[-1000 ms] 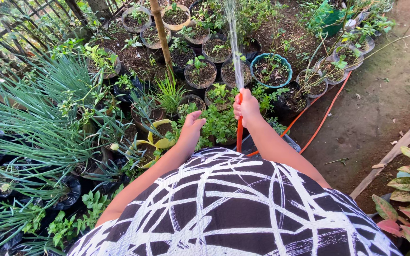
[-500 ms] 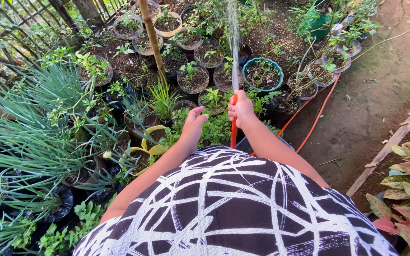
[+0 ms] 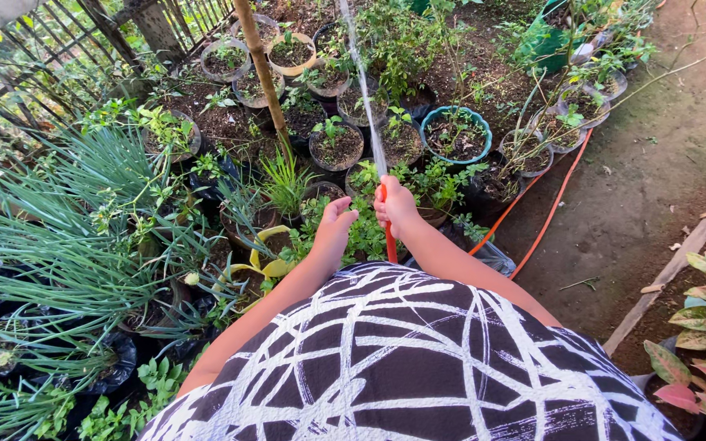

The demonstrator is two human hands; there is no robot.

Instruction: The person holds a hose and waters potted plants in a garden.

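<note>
Your right hand (image 3: 396,208) is closed around the end of the orange hose (image 3: 389,237), fingers pinching the tip so a thin jet of water (image 3: 363,90) shoots away over the potted plants (image 3: 336,145). The hose runs back under your arm and snakes along the dirt path (image 3: 663,163) on your right. Your left hand (image 3: 334,224) hovers just beside it, fingers loosely spread, holding nothing. The jet looks narrow and hard; held on one pot, it could likely gouge soil out or flatten the seedlings in the teal-rimmed pot (image 3: 455,135). If your wet grip slips, the tip may whip round and soak you. The hose loop near your feet could also snag and tip a pot.
</note>
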